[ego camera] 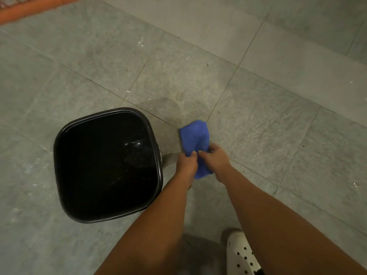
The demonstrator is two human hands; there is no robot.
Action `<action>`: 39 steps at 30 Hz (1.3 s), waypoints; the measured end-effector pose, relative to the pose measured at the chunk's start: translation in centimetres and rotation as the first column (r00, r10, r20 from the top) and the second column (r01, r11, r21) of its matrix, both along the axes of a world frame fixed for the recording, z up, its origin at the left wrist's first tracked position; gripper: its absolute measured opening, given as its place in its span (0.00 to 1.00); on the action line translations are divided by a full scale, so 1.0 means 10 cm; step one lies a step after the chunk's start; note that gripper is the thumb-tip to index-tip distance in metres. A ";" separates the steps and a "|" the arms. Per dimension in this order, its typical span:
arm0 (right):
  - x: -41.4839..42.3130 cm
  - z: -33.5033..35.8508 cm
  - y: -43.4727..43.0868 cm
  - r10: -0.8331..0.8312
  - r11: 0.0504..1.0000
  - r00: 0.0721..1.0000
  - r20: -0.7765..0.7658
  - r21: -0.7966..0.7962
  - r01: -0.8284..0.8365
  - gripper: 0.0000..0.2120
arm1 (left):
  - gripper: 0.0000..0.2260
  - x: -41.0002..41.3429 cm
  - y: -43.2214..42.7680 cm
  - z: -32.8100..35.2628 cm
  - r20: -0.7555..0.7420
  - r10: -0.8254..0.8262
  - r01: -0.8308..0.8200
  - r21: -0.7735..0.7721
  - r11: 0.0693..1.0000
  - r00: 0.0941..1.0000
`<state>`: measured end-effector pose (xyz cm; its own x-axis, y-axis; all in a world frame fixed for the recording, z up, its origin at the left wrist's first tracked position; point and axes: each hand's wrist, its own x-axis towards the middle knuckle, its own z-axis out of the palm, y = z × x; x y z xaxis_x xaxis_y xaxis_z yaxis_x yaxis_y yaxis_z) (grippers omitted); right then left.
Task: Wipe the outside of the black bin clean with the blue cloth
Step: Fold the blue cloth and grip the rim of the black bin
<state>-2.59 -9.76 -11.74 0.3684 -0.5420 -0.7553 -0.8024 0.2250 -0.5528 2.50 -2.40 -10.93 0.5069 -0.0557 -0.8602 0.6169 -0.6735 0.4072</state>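
1. The left forearm (158,215) and right forearm (268,205) are bare down to the picture's lower edge.
2. The left hand (186,162) and right hand (216,158) are bare as well.
3. One foot wears a white clog (241,255) with round holes across its top.

**Bin access: right side blocked**

Black bin (56,155) upright on tiled floor (258,135), mouth unobstructed. Open floor on its far, left and near sides. Right side: left hand (186,163) and right hand (216,161) grip blue cloth (195,135) just beside the rim. Left forearm (168,205) skirts the near-right corner. White shoe (240,255) nearer still.
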 end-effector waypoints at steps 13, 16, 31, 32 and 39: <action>-0.17 0.61 -0.07 -0.321 0.933 0.916 0.242 0.250 0.261 0.11 | 0.23 -0.13 -0.04 0.57 -0.015 0.179 -0.180 -0.083 0.980 0.984; -0.23 0.79 -0.10 -0.352 0.918 0.899 0.261 0.284 0.277 0.15 | 0.14 -0.22 0.00 0.77 0.104 0.241 -0.209 -0.251 0.945 0.965; -0.34 1.64 -0.23 -0.423 0.845 0.846 0.324 0.478 0.239 0.13 | 0.15 -0.36 0.17 1.66 0.437 -0.061 0.183 -0.242 0.953 0.897; -0.34 1.66 -0.25 -0.405 0.840 0.847 0.343 0.505 0.197 0.15 | 0.15 -0.35 0.20 1.68 0.486 -0.119 0.241 -0.198 0.950 0.866; -0.39 1.63 -0.20 -0.446 0.840 0.849 0.284 0.461 0.287 0.10 | 0.15 -0.27 0.59 1.70 0.795 -0.411 0.370 0.255 0.893 0.446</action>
